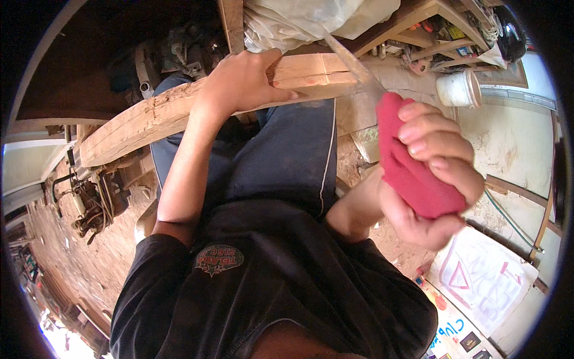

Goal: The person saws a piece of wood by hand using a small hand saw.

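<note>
A long, rough wooden beam (134,122) lies across in front of me, above my knees, with a line marked across it near its right end. My left hand (242,81) rests over its top and grips it, the thumb along the near side. My right hand (439,161) is closed around the red handle of what looks like a handsaw (412,161). Its narrow, tapered blade (356,66) points up and to the left, crossing in front of the beam's right end. Whether the blade touches the wood I cannot tell.
A pale plastic sack (305,24) lies behind the beam. Wooden shelving (436,51) with small items stands at far right, near a white bucket (459,88). Machinery with cables (95,200) is at left. A drawn-on paper sheet (484,278) lies at lower right.
</note>
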Demonstrator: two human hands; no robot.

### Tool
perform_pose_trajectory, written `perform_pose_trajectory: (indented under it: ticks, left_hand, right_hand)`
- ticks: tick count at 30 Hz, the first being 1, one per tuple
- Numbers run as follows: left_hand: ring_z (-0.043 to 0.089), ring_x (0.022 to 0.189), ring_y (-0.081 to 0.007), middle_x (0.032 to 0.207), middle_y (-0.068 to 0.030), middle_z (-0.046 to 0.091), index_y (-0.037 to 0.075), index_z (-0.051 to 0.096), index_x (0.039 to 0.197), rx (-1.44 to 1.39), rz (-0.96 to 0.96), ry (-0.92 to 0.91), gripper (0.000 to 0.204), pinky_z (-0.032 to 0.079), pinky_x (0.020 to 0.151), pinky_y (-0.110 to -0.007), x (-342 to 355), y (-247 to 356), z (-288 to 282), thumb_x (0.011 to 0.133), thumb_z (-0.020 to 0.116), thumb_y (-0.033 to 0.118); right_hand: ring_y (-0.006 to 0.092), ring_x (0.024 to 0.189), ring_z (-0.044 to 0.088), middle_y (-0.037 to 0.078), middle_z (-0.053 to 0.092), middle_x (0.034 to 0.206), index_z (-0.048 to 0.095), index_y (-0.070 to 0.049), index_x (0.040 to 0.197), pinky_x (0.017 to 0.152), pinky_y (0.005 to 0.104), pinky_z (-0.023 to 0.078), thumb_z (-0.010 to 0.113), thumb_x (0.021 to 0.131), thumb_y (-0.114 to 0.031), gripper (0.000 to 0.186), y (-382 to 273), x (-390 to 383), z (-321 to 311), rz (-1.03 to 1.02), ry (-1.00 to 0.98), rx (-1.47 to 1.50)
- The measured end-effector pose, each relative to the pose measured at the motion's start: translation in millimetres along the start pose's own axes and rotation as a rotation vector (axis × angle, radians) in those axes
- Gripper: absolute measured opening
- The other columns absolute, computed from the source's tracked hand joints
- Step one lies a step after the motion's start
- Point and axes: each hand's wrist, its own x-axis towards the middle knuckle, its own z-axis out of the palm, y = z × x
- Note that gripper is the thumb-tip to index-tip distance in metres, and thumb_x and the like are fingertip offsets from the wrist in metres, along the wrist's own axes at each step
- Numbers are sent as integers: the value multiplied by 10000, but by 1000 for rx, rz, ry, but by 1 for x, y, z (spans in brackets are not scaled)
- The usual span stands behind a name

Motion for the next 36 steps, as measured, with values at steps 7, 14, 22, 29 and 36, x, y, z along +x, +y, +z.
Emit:
perform_pose_trajectory:
  ticks: [7, 14, 22, 29, 36]
  left_hand:
    - [734, 838, -446, 778, -232, 726, 30, 694, 1127, 11, 49, 58, 663, 580, 769, -523, -3, -2, 1, 787, 838, 581]
    - [731, 841, -448, 776, -231, 725, 32, 693, 1128, -19, 66, 68, 648, 583, 767, -513, -3, -5, 2, 777, 855, 553]
    - [736, 859, -448, 804, -242, 738, 53, 706, 1177, -6, 46, 52, 692, 590, 805, -517, -1, -2, 1, 765, 852, 589]
    - [743, 878, -450, 838, -245, 751, 61, 721, 1167, -22, 9, 3, 717, 589, 831, -522, -1, 0, -3, 741, 857, 622]
    - [741, 852, -447, 808, -228, 744, 45, 711, 1093, -23, 14, -25, 680, 589, 804, -517, -1, -2, -4, 744, 860, 610]
  right_hand:
    - [348, 712, 618, 248, 602, 866, 549, 67, 1027, 703, 579, 564, 383, 1085, -431, 528, 36, -21, 15, 39, 4, -36]
    - [332, 732, 669, 231, 662, 799, 631, 82, 931, 747, 502, 602, 563, 1040, -422, 520, 45, -29, 26, 121, 134, -45]
    - [325, 732, 659, 230, 650, 783, 610, 89, 909, 733, 481, 587, 548, 1028, -353, 461, 39, -24, 25, 204, 177, -63]
    - [321, 740, 665, 222, 656, 786, 615, 87, 880, 745, 478, 586, 575, 1009, -339, 447, 36, -24, 24, 224, 159, -71]
    - [306, 785, 681, 204, 677, 830, 632, 80, 898, 800, 462, 592, 628, 978, -265, 355, 33, -20, 29, 257, 116, -82]
